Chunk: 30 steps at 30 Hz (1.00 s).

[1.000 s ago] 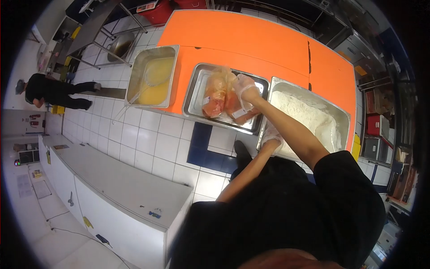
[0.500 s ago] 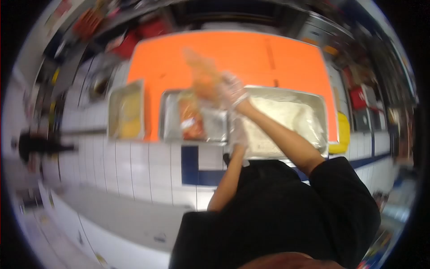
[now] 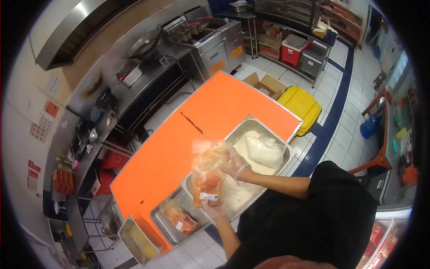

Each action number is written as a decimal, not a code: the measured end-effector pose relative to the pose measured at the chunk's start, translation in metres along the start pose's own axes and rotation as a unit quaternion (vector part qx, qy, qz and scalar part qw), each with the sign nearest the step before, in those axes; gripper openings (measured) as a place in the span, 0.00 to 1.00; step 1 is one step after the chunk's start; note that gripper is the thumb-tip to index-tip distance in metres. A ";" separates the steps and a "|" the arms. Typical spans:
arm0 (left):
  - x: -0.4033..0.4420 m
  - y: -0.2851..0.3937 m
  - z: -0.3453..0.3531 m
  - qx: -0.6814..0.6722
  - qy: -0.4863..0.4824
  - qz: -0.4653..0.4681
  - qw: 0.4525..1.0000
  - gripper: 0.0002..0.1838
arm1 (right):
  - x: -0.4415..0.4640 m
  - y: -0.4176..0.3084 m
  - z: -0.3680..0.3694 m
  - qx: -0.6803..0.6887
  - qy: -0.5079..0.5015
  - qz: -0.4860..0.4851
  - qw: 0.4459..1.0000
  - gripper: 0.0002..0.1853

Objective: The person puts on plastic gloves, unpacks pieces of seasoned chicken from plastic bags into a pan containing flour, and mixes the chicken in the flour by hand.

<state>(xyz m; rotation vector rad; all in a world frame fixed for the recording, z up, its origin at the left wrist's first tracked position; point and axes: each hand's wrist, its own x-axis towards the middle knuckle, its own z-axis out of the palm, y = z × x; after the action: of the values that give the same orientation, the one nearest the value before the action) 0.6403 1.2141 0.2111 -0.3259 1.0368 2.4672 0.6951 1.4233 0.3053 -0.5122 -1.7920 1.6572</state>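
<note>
A clear plastic bag of orange-red meat with a white label hangs over the flour tray's left end. My right hand, in a clear glove, grips its upper side. My left hand, also gloved, holds its bottom edge near the label. The deep metal tray holds white flour and a bag of white powder. Another bag of meat lies in the shallow metal tray. Beside that is a metal container of yellow liquid.
The trays stand along the near edge of the orange table. A yellow lidded bin and an open cardboard box are beyond its far right end. Fryers and a steel counter line the wall.
One bag of meat has been lifted from the shallow tray and moved over the flour tray. My left hand has come off the flour tray's edge onto the bag. The view has turned right.
</note>
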 end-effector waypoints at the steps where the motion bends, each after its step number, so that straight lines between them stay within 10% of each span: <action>1: 0.003 -0.006 -0.002 0.059 0.032 0.000 0.998 0.27 | -0.003 -0.008 -0.014 -0.171 0.036 0.033 0.984 0.40; 4: 0.018 -0.015 -0.016 0.136 0.027 -0.033 0.990 0.22 | 0.000 0.018 -0.025 -0.373 0.028 0.073 0.925 0.46; 14: 0.001 -0.020 0.026 0.101 -0.010 -0.055 0.993 0.23 | 0.017 0.002 -0.072 -0.451 0.050 -0.107 0.885 0.41; 17: -0.026 -0.007 0.071 0.078 -0.022 -0.046 0.996 0.26 | 0.019 -0.002 -0.071 -0.441 -0.101 -0.117 0.884 0.26; 19: -0.011 -0.010 0.049 0.078 -0.020 -0.067 0.994 0.26 | 0.023 0.025 -0.065 -0.216 -0.239 0.124 0.938 0.19; 27: 0.006 -0.012 0.037 0.237 0.095 -0.003 0.967 0.25 | 0.017 0.021 -0.061 -0.131 -0.294 0.061 0.945 0.20; 30: 0.049 -0.024 -0.023 0.167 -0.014 -0.096 0.981 0.23 | 0.015 0.039 -0.057 -0.084 -0.335 0.077 0.935 0.21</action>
<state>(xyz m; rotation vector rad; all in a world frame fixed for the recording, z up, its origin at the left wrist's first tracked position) 0.6101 1.2272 0.1617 -0.2675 1.3150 2.0781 0.7178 1.4797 0.2695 -0.1568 -2.4490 1.9462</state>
